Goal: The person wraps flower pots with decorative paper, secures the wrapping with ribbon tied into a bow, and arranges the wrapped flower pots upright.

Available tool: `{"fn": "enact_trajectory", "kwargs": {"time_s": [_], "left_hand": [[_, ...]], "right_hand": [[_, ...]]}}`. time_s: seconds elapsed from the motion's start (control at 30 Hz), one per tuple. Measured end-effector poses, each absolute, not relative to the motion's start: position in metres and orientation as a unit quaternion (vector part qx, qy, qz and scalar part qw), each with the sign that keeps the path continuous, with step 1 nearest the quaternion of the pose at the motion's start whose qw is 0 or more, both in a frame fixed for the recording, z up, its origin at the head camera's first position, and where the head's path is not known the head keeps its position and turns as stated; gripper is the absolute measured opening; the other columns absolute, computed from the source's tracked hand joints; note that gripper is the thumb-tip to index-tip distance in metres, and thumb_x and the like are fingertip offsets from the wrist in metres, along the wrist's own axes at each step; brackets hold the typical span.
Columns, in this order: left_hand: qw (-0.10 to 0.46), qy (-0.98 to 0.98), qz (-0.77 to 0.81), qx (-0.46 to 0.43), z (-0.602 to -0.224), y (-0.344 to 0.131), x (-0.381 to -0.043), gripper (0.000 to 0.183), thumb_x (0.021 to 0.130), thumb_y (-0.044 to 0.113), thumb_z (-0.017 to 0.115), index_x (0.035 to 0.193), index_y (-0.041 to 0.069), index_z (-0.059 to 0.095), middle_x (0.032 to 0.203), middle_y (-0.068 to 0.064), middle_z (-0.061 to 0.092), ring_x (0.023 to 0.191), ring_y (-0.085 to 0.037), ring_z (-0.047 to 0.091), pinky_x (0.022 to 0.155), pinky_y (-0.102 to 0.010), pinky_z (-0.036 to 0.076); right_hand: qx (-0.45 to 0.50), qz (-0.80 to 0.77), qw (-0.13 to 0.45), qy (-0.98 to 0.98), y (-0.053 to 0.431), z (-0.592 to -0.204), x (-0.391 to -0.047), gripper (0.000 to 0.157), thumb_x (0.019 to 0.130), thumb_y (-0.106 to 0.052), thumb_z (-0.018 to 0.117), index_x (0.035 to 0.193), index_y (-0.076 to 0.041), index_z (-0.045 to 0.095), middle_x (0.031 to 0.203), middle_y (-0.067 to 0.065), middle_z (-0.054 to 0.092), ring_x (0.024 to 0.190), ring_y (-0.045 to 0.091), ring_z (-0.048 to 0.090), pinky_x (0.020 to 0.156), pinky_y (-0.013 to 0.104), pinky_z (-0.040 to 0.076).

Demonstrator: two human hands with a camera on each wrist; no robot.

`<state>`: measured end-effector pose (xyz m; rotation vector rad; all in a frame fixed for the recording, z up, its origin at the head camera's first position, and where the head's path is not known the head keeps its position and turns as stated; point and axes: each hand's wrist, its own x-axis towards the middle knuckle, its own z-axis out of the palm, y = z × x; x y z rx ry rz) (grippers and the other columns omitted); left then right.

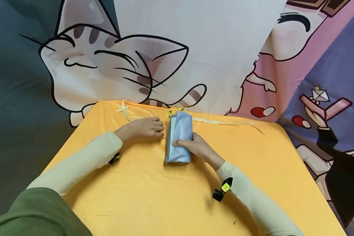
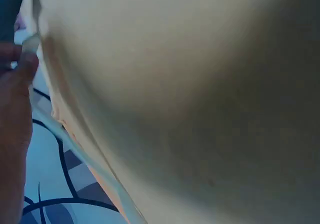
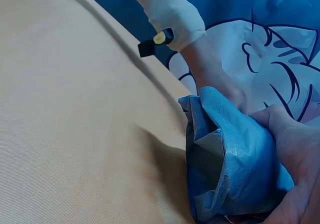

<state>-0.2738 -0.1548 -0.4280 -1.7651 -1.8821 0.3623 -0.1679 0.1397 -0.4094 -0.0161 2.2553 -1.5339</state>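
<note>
A small bouquet wrapped in blue paper (image 1: 183,131) is held upright on the table by my right hand (image 1: 201,147), thumb across its front. Yellow flowers (image 1: 171,112) show at its far end. In the right wrist view, the wrapping (image 3: 245,156) has folded layers gaping at one end. To the left of the bouquet is my left hand (image 1: 146,127), its fingers curled. The left wrist view shows that hand's thumb and finger pinching a pale ribbon (image 2: 31,44). The ribbon's other length (image 1: 218,122) stretches out on the right side.
A yellow cloth (image 1: 141,193) covers the table. Behind its far edge hangs a backdrop (image 1: 221,59) printed with a cartoon cat. Black wrist cameras (image 1: 222,190) are strapped over the pale sleeves.
</note>
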Motion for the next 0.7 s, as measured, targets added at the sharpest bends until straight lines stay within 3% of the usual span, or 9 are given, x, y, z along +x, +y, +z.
{"fn": "enact_trajectory", "kwargs": {"time_s": [0.07,0.17,0.27,0.33,0.43,0.5,0.6,0.7], "left_hand": [[0.272,-0.665,0.147,-0.679,-0.428,-0.159,-0.272,0.008,0.102,0.015,0.075,0.109,0.018,0.077,0.103,0.0,0.072,0.097,-0.022,0.06,0.09,-0.036,0.051],[0.231,-0.689,0.1,-0.679,-0.429,-0.167,-0.273,0.005,0.103,0.024,0.076,0.102,0.019,0.075,0.097,0.0,0.068,0.092,-0.022,0.056,0.088,-0.037,0.049],[0.204,-0.762,-0.015,-0.614,-0.428,-0.167,-0.269,0.009,0.096,0.023,0.073,0.09,0.017,0.074,0.086,-0.001,0.065,0.083,-0.022,0.055,0.081,-0.04,0.048],[0.186,-0.826,-0.105,-0.522,-0.424,-0.159,-0.261,0.023,0.098,0.021,0.065,0.078,0.014,0.07,0.076,-0.003,0.062,0.072,-0.02,0.052,0.072,-0.037,0.046],[0.071,-0.897,-0.279,-0.337,-0.413,-0.135,-0.24,0.048,0.111,0.033,0.055,0.072,0.009,0.069,0.068,-0.007,0.065,0.058,-0.017,0.052,0.059,-0.032,0.045],[-0.043,-0.9,-0.378,-0.213,-0.406,-0.119,-0.225,0.065,0.115,0.055,0.05,0.079,0.006,0.072,0.071,-0.011,0.07,0.055,-0.017,0.058,0.055,-0.031,0.051],[-0.202,-0.859,-0.461,-0.095,-0.402,-0.104,-0.207,0.083,0.107,0.079,0.052,0.098,0.0,0.078,0.084,-0.018,0.079,0.06,-0.021,0.071,0.062,-0.04,0.066],[-0.297,-0.812,-0.5,-0.05,-0.406,-0.097,-0.199,0.086,0.099,0.083,0.063,0.106,-0.002,0.078,0.09,-0.019,0.08,0.064,-0.022,0.075,0.068,-0.043,0.071]], "right_hand": [[-0.003,-0.552,0.208,0.807,0.139,-0.409,-0.169,0.074,0.093,-0.044,0.089,0.146,-0.003,0.056,0.127,0.018,0.077,0.104,0.023,0.079,0.09,0.034,0.066],[0.002,-0.555,0.214,0.804,0.137,-0.41,-0.17,0.075,0.093,-0.044,0.089,0.147,-0.003,0.056,0.128,0.018,0.077,0.105,0.023,0.079,0.09,0.034,0.066],[0.004,-0.556,0.222,0.801,0.137,-0.411,-0.171,0.075,0.094,-0.044,0.089,0.147,-0.003,0.056,0.128,0.017,0.078,0.105,0.023,0.079,0.091,0.034,0.066],[0.004,-0.559,0.229,0.797,0.137,-0.411,-0.173,0.075,0.094,-0.045,0.088,0.147,-0.003,0.056,0.128,0.017,0.078,0.107,0.023,0.079,0.092,0.035,0.067],[0.0,-0.561,0.237,0.793,0.138,-0.411,-0.174,0.073,0.095,-0.046,0.087,0.146,-0.004,0.057,0.129,0.016,0.078,0.108,0.023,0.08,0.093,0.037,0.067],[-0.004,-0.561,0.241,0.792,0.139,-0.41,-0.175,0.07,0.097,-0.046,0.086,0.146,-0.005,0.058,0.129,0.015,0.078,0.109,0.024,0.08,0.093,0.037,0.067],[-0.013,-0.553,0.244,0.797,0.14,-0.408,-0.176,0.067,0.098,-0.048,0.085,0.144,-0.006,0.06,0.129,0.015,0.08,0.108,0.024,0.081,0.092,0.037,0.067],[-0.02,-0.544,0.245,0.802,0.14,-0.405,-0.178,0.066,0.098,-0.049,0.084,0.143,-0.007,0.062,0.129,0.015,0.08,0.109,0.024,0.08,0.092,0.037,0.067]]}}
